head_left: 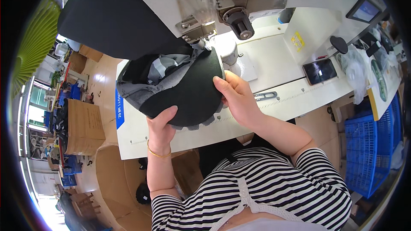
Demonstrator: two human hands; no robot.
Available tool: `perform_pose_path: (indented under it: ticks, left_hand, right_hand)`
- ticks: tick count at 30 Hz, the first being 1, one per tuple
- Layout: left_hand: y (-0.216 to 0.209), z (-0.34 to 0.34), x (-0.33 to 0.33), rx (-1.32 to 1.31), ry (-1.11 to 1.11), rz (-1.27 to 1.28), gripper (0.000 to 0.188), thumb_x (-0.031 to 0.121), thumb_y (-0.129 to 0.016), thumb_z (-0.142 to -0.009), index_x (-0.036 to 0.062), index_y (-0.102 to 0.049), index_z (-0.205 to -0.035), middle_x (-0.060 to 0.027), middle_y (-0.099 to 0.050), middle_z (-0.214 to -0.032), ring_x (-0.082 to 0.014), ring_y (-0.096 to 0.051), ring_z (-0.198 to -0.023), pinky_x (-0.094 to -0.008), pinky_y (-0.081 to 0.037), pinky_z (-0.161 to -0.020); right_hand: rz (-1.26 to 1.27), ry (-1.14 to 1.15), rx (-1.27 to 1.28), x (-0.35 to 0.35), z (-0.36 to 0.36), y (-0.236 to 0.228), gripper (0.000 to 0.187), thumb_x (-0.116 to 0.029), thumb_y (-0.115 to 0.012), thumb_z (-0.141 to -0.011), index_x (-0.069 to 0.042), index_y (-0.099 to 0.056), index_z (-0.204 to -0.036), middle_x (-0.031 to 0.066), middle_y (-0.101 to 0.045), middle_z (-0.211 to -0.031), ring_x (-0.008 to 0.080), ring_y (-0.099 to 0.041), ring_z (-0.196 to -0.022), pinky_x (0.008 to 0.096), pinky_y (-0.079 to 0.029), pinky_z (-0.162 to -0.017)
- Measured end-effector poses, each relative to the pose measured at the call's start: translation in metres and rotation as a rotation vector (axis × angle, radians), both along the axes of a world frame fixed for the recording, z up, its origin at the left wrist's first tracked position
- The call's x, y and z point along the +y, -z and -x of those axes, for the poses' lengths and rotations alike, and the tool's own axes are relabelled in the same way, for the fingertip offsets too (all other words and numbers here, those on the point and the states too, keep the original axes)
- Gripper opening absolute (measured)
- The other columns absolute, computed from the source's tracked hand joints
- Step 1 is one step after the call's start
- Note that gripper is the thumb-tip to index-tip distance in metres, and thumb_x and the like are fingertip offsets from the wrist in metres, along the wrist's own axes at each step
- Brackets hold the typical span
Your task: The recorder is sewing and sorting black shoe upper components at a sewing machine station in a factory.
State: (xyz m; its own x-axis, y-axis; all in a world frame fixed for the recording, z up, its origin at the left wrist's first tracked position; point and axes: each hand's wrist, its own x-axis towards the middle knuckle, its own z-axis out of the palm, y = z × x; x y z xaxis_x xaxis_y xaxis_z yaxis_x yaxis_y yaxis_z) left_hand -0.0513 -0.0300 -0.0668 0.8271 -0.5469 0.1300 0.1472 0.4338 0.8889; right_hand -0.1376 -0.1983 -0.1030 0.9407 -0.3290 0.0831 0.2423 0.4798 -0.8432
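Both of my hands hold a black cap-like fabric piece (pixel 192 90) with a smooth rounded face, grey lining and a notched lower edge. My left hand (pixel 162 124) grips its lower left part, thumb on top and fingers hidden underneath. At the right edge, my right hand (pixel 239 98) pinches the cloth between thumb and fingers. The piece's top edge lies at the needle area of a white sewing machine (pixel 201 32); the needle itself is hard to make out. Above left spreads a large black panel (pixel 120 17); whether it joins the piece I cannot tell.
The white machine table (pixel 274 98) has a ruler along its front edge. On it are a phone (pixel 320 71) and a grey slotted metal part (pixel 266 96). Blue crates (pixel 368 145) stand at right, cardboard boxes (pixel 85 127) at left, a green fan (pixel 38 42) upper left.
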Motion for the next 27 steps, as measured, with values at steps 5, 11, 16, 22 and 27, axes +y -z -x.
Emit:
perform_pose_path:
  ticks: [5,11,16,22,27]
  left_hand:
    - [0.006,-0.009,0.011,-0.050,0.058,-0.053,0.052,-0.003,-0.052,-0.074,-0.0052,-0.044,-0.126,-0.0178,-0.056,-0.119,-0.0302,-0.057,-0.110,-0.0375,-0.048,-0.095]
    - [-0.006,-0.012,0.003,-0.053,0.079,-0.007,0.041,-0.004,-0.054,-0.072,-0.0070,-0.054,-0.113,-0.0163,-0.064,-0.100,-0.0261,-0.064,-0.090,-0.0326,-0.055,-0.074]
    - [-0.006,-0.013,0.004,-0.061,0.092,-0.021,0.041,-0.006,-0.053,-0.072,-0.0085,-0.053,-0.112,-0.0173,-0.064,-0.098,-0.0255,-0.066,-0.081,-0.0303,-0.056,-0.058]
    - [-0.003,-0.010,0.006,-0.052,0.069,-0.021,0.039,-0.006,-0.053,-0.072,-0.0090,-0.053,-0.111,-0.0178,-0.064,-0.097,-0.0257,-0.066,-0.076,-0.0310,-0.056,-0.055]
    - [-0.001,-0.016,0.000,-0.068,0.053,-0.037,0.041,-0.004,-0.055,-0.072,-0.0081,-0.052,-0.112,-0.0173,-0.063,-0.098,-0.0253,-0.066,-0.077,-0.0309,-0.056,-0.055]
  right_hand:
    - [0.041,0.010,0.007,0.001,0.003,-0.006,0.020,-0.027,-0.048,-0.098,-0.008,-0.055,-0.096,-0.0066,-0.053,-0.078,-0.0016,-0.043,-0.064,0.0150,-0.034,-0.055]
    - [-0.061,-0.141,-0.052,0.015,0.016,-0.010,0.031,-0.026,-0.045,-0.098,0.003,-0.046,-0.109,0.0115,-0.062,-0.091,0.0203,-0.066,-0.072,0.0294,-0.055,-0.059]
    - [-0.040,-0.125,-0.048,0.012,0.013,-0.010,0.030,-0.026,-0.045,-0.099,0.002,-0.047,-0.108,0.0117,-0.063,-0.090,0.0197,-0.065,-0.068,0.0283,-0.053,-0.058]
    - [-0.046,-0.141,-0.012,0.012,0.017,-0.014,0.029,-0.026,-0.046,-0.098,0.002,-0.048,-0.108,0.0110,-0.063,-0.088,0.0192,-0.064,-0.068,0.0281,-0.052,-0.058]
    - [-0.051,-0.114,-0.025,0.007,0.008,-0.011,0.030,-0.026,-0.046,-0.098,0.002,-0.049,-0.108,0.0108,-0.063,-0.088,0.0189,-0.064,-0.068,0.0282,-0.052,-0.057]
